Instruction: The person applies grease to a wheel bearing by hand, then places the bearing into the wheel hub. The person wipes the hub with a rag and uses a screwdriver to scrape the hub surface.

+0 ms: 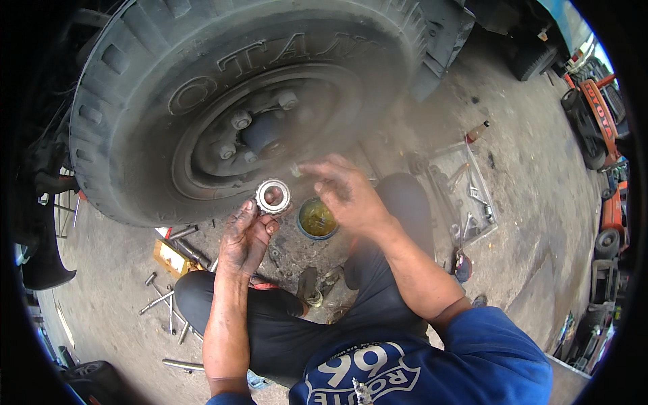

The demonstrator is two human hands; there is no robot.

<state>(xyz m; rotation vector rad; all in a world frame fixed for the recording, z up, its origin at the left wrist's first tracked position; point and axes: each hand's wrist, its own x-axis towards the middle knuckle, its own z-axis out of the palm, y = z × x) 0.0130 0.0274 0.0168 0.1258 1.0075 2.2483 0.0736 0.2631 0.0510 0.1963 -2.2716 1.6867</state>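
Gripping metal ring (273,184) by lower edge in left hand (246,236), face-on to view; with loosely spread right hand (347,199) apart, just to ring's right.

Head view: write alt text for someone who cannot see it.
A person's left hand holds up a ring-shaped metal bearing, the right hand raised nearby, beside a large tire. On the floor are a round container with yellowish contents and scattered metal tools.

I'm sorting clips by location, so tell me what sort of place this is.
Likely a vehicle repair workshop or yard: a large wheel stands before the person, a tray of tools lies on the floor, and the left hand holds a bearing-like metal ring.
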